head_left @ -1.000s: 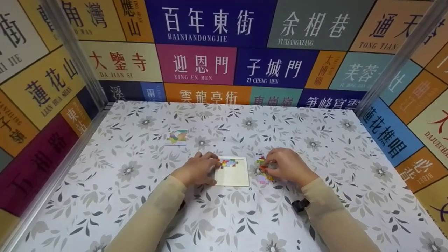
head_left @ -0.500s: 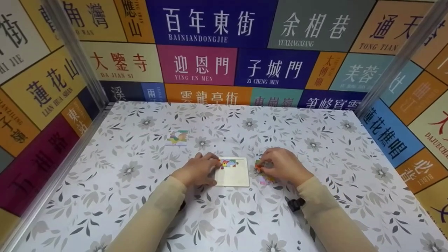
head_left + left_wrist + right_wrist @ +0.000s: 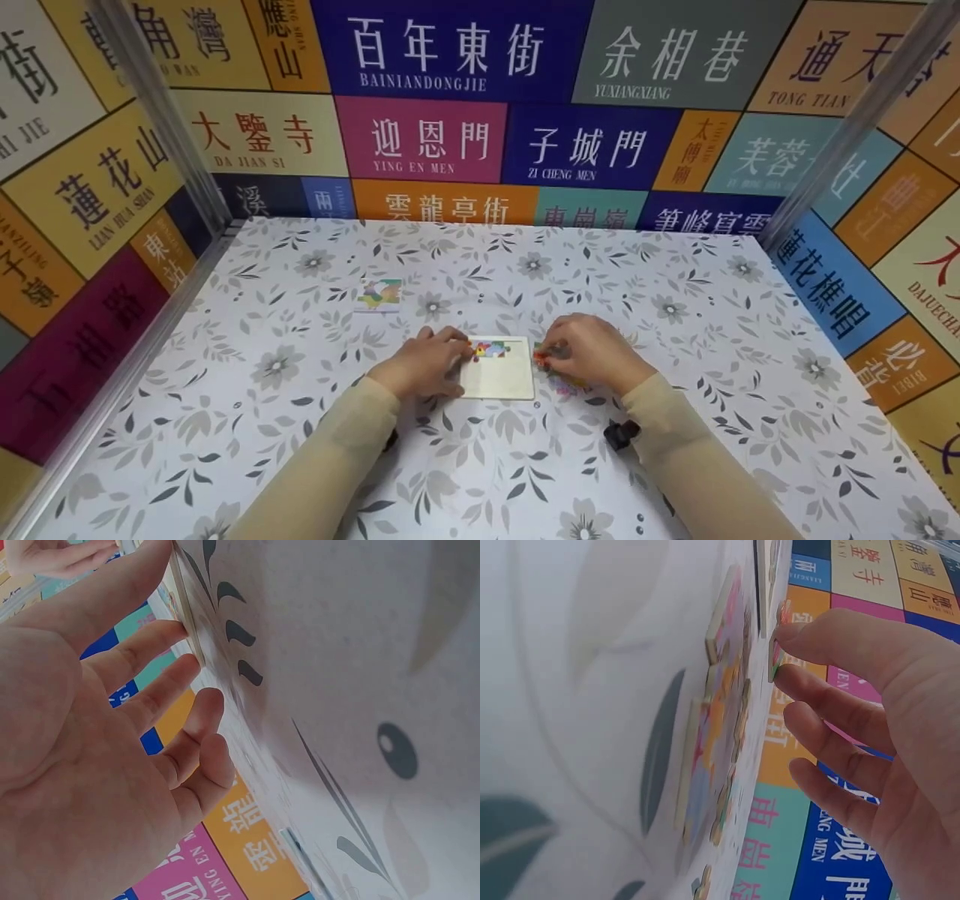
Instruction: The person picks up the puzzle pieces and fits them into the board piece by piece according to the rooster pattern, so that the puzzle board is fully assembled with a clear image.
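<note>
Fingers spread, the left hand (image 3: pixel 424 364) touches the left edge of a cream rectangular tray (image 3: pixel 499 380), apparently steadying it, while the right hand (image 3: pixel 590 352) pinches a multicoloured puzzle piece (image 3: pixel 541 358) just beside the tray's right edge, well in from the white floral table's (image 3: pixel 697 270) far edge.

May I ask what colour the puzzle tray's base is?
The puzzle tray's base is cream, clearest in the head view.

Head view looks down; wrist views skim tabletop (image 3: pixel 480 300).
</note>
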Available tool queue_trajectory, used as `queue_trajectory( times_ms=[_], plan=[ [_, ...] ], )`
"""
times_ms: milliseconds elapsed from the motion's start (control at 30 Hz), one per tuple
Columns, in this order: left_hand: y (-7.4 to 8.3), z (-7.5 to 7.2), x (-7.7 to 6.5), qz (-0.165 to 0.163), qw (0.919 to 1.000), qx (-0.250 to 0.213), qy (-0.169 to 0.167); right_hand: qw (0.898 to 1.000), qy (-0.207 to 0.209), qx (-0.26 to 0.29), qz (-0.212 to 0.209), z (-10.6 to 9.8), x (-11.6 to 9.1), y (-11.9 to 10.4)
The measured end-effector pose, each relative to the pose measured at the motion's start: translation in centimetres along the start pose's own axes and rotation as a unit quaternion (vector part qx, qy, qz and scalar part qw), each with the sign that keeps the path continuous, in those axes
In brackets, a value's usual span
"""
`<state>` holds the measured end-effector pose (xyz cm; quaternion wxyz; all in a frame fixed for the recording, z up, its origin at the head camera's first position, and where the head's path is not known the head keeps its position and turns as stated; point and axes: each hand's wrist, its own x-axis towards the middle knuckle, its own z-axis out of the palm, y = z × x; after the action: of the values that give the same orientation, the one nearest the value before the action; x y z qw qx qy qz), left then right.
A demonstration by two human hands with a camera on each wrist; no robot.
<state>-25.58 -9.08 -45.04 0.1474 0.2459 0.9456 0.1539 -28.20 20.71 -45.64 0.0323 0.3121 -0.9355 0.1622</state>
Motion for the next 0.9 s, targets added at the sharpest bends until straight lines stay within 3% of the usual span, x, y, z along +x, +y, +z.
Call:
queue_trajectory(
  times_ms=[900],
  plan=[
    [0.1, 0.0, 0.1, -0.006, 0.9999, 0.014, -0.003, 0.999, -0.026, -0.023, -0.037, 1.5, 3.0, -1.8]
  ],
)
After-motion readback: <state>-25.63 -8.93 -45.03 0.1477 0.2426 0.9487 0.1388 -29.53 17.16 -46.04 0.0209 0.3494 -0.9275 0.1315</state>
